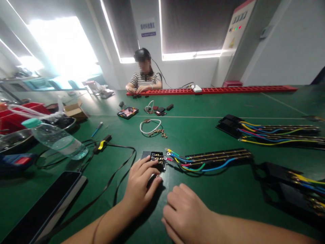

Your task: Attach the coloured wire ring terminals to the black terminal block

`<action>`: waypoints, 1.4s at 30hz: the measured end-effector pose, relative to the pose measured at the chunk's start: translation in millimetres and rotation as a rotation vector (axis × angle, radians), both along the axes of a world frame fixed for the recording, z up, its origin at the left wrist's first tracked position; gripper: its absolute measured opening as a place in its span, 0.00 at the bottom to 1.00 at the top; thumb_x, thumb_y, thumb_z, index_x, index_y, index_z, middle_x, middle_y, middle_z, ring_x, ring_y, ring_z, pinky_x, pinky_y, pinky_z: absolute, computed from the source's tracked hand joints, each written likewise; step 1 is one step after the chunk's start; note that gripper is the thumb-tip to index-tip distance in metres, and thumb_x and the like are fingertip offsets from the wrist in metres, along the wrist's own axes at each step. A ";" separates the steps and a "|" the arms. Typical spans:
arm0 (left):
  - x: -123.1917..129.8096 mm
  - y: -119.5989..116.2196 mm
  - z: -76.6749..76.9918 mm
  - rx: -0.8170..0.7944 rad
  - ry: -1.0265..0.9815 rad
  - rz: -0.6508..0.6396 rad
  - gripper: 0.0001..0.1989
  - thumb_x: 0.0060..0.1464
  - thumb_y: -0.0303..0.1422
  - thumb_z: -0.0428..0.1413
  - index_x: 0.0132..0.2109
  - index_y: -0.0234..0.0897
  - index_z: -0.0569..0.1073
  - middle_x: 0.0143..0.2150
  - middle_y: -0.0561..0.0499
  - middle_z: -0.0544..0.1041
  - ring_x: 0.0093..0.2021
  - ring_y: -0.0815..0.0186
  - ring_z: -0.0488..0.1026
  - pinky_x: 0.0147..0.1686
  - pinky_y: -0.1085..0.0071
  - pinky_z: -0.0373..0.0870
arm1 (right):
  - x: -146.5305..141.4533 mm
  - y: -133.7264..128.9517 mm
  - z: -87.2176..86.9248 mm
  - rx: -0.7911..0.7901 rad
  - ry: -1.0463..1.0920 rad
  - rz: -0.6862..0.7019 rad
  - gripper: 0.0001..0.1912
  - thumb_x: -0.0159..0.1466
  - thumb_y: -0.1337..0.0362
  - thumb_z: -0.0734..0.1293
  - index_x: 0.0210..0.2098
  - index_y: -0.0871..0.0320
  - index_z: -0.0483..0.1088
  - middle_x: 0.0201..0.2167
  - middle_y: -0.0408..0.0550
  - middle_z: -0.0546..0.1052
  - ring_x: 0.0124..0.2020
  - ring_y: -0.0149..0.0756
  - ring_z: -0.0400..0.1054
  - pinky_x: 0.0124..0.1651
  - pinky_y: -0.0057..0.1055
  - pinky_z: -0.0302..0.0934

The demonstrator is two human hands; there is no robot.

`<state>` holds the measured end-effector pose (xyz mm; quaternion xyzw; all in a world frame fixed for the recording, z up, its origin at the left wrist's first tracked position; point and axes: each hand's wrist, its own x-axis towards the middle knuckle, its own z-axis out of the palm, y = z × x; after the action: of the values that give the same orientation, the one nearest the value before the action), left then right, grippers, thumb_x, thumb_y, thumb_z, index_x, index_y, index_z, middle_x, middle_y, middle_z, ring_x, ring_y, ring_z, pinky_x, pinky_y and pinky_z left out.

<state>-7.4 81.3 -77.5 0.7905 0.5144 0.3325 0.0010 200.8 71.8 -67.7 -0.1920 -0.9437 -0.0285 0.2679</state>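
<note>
My left hand reaches over a black terminal block with brass contacts, its fingertips on the block's near left part. A small shiny bit shows by the thumb tip, too small to name. To the right, my right hand is curled closed just above the table; whatever its fingers may hold is hidden. Yellow, blue and red wires with ring lugs end at the block's right edge. They run along a black strip assembly with brass-coloured bars.
Similar wired assemblies lie at the right. Brass screws lie beyond the block, near a white cable loop. A water bottle, a phone and a black cable are at left. A person sits across the table.
</note>
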 end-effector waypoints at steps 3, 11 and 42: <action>0.3 -0.2 0.9 -0.001 0.001 0.007 0.05 0.62 0.32 0.55 0.43 0.43 0.75 0.57 0.49 0.76 0.65 0.53 0.64 0.63 0.48 0.60 | 2.9 13.3 26.3 -0.041 -0.175 -0.216 0.05 0.58 0.65 0.69 0.30 0.58 0.69 0.30 0.51 0.73 0.33 0.40 0.62 0.38 0.38 0.51; 0.7 0.3 1.0 -0.033 0.011 0.016 0.05 0.62 0.32 0.54 0.44 0.43 0.75 0.57 0.50 0.76 0.65 0.52 0.63 0.62 0.46 0.59 | 1.2 80.5 46.7 -0.131 -0.346 -0.574 0.07 0.69 0.63 0.63 0.42 0.58 0.72 0.39 0.54 0.75 0.39 0.45 0.68 0.38 0.37 0.52; 7.9 4.0 0.9 -0.046 0.014 0.036 0.05 0.63 0.33 0.54 0.44 0.43 0.75 0.58 0.49 0.74 0.66 0.52 0.63 0.65 0.43 0.56 | 8.3 111.6 16.6 -0.419 -0.099 -0.535 0.11 0.68 0.57 0.64 0.35 0.56 0.74 0.33 0.45 0.75 0.35 0.35 0.64 0.38 0.31 0.49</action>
<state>0.5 85.3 -76.6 0.7830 0.5362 0.3152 0.0095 209.1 183.4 -51.2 -0.4818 -0.8572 0.0873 0.1595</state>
